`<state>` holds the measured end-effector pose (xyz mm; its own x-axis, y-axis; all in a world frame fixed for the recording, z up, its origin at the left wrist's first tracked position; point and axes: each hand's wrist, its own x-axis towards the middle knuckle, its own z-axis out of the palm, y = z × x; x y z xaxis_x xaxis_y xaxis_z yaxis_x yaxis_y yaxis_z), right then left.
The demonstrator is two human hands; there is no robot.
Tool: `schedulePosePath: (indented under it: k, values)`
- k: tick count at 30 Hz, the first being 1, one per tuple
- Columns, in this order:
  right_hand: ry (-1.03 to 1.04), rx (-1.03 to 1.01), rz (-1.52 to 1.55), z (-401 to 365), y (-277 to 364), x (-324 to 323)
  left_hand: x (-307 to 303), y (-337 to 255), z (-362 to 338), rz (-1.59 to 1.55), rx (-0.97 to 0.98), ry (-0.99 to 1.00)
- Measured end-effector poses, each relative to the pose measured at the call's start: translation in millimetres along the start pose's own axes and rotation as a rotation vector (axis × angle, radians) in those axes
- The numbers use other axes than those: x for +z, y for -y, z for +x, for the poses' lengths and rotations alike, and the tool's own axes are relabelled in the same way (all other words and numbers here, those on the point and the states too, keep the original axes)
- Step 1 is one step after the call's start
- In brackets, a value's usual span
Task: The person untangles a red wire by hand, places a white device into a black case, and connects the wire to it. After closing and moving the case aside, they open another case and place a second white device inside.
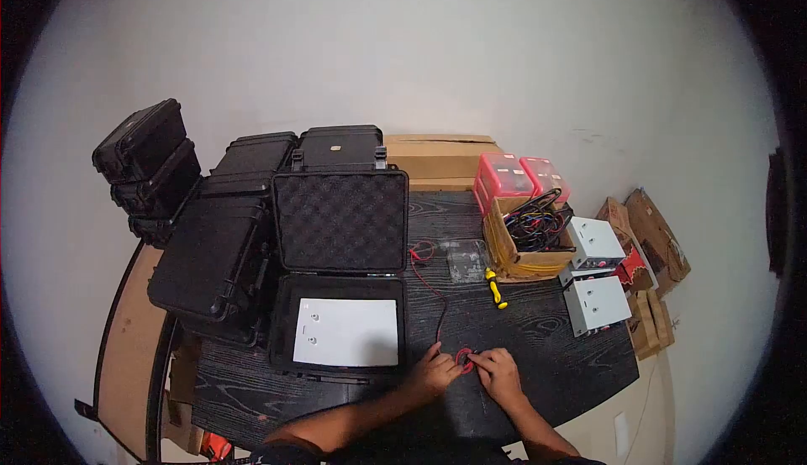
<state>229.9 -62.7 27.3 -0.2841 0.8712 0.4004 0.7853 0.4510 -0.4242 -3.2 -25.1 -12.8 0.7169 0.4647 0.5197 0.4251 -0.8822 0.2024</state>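
A red and black cable lies in a small coil between my two hands, low over the dark table. My left hand is closed on the coil's left side. From that hand the cable runs up the table to a red looped end. My right hand pinches the coil from the right, fingertips pressed together. Left of my hands, an open black hard case holds a white box with two small fittings on top. Grey egg-crate foam lines its raised lid.
Several black cases stand stacked at the left. A cardboard box of cables, pink-red containers, a clear plastic tray, a yellow-handled tool and white boxes sit toward the right. Cardboard leans behind.
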Motion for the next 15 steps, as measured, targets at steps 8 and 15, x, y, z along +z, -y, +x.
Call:
schedulePosePath:
  k: [8,15]
  values:
    - [0.065,-0.107,0.032,10,20,-14,-7,-6,11,-0.131,-0.316,-0.070]
    - [0.164,-0.079,0.018,0,-3,3,0,1,10,0.001,-0.310,0.367]
